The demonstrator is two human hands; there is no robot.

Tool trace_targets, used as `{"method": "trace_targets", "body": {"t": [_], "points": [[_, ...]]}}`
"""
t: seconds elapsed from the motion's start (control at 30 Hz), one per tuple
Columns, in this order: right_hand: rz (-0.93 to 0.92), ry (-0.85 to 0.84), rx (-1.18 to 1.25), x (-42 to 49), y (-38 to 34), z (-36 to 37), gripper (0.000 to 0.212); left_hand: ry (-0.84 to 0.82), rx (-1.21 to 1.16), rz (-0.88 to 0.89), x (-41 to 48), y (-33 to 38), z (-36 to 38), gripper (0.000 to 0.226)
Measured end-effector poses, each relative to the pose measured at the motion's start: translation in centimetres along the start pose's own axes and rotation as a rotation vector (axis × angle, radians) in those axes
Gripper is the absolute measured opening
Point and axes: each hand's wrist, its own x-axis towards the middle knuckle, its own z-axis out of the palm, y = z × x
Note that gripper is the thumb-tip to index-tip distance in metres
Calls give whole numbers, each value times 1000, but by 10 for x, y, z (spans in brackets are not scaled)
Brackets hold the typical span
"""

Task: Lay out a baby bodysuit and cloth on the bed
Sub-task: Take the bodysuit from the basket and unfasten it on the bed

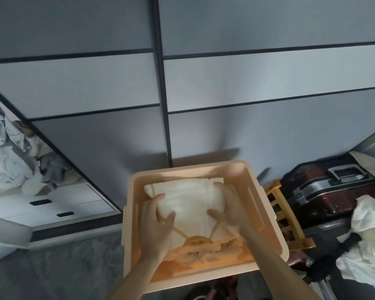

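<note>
One peach bin (191,167), its walls close around the load, holds one folded cream bodysuit (186,198) lying on one bunched orange cloth (206,251); the left hand (158,223) and right hand (228,211) grasp the bodysuit's sides with curled fingers, leaving narrow clearance to each side wall.

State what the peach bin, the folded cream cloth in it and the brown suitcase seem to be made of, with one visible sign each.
Peach bin: probably matt moulded plastic; smooth one-piece walls, rounded rim.
Folded cream cloth: soft fabric, maybe cotton; ribbed lines, dents where gripped.
Brown suitcase: glossy hard shell, perhaps plastic, silvery metal-looking frame; sharp reflections.
</note>
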Motion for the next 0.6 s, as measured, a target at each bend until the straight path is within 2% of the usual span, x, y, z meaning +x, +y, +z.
{"method": "trace_targets", "body": {"t": [0.17,0.33,0.6], "points": [[-71,78,24,-10,-13,-10,76,-65,-181,-73,9,14,-15,55],[-108,149,-94,-25,-44,-37,76,-169,-286,-46,21,40,-44,54],[-49,298,154,-63,-132,-112,78,-358,-289,115,55,142,-91,55]]}}
